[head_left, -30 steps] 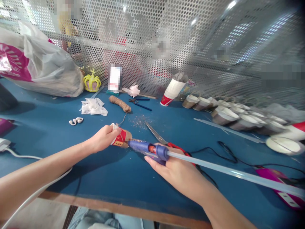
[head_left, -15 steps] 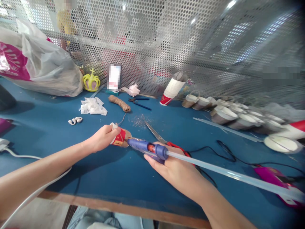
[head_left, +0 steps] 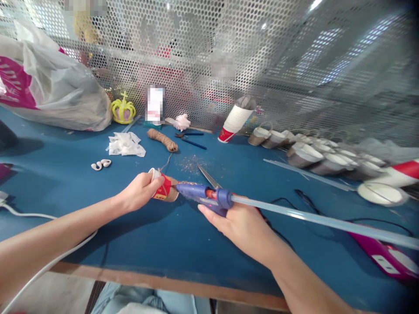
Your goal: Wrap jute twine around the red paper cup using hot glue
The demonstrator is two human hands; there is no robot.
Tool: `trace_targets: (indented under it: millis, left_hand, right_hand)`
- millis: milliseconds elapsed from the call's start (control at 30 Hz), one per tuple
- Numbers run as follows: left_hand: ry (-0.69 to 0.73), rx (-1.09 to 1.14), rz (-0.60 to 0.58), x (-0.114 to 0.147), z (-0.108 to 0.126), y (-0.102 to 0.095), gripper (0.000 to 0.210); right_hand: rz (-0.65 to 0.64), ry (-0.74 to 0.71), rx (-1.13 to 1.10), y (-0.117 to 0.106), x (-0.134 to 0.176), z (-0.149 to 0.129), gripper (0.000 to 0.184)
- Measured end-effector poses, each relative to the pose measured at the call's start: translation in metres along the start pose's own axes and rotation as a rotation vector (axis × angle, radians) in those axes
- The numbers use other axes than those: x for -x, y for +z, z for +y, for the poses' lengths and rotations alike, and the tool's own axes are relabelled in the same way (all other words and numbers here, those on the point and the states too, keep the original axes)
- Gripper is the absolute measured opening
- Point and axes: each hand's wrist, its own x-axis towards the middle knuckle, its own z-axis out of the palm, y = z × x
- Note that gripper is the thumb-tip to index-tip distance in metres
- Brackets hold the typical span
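Note:
My left hand (head_left: 141, 190) grips a red paper cup (head_left: 163, 188) lying sideways, its white rim toward the wrist and its base end wrapped in brown twine. From the cup a strand of twine runs back to a twine bundle (head_left: 163, 140). My right hand (head_left: 240, 222) is closed round a blue glue gun (head_left: 204, 195), whose nozzle meets or nearly meets the wrapped part of the cup. A long clear glue stick (head_left: 294, 212) sticks out of the gun's rear. Behind the gun lie scissors (head_left: 209, 176), their handles mostly hidden by my right hand.
Blue-handled pliers (head_left: 193, 140) and crumpled tissue (head_left: 126, 144) lie farther back. A cup stack (head_left: 236, 121) leans near the mesh wall (head_left: 196, 56). Several twine-wrapped cups (head_left: 306, 155) and a purple power strip (head_left: 382, 257) are at right. A plastic bag (head_left: 59, 87) and a yellow crown (head_left: 123, 109) stand at left.
The right hand and glue gun have shifted slightly, and the rear of the glue stick has swung upward. The left hand still holds the cup. The whole view has moved a little.

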Motion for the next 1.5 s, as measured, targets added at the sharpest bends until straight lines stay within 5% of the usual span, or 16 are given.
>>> trace_targets:
  millis: [700,1500]
  left_hand:
    - [0.037,-0.162,0.005,0.002,-0.001,0.002,0.032]
    - [-0.064,0.118,0.070,-0.003,-0.005,0.001,0.040]
  right_hand:
    - [-0.052,0.124,-0.201,-0.002,-0.012,0.002,0.018]
    - [-0.124,-0.008,-0.022,-0.003,0.001,-0.005,0.015]
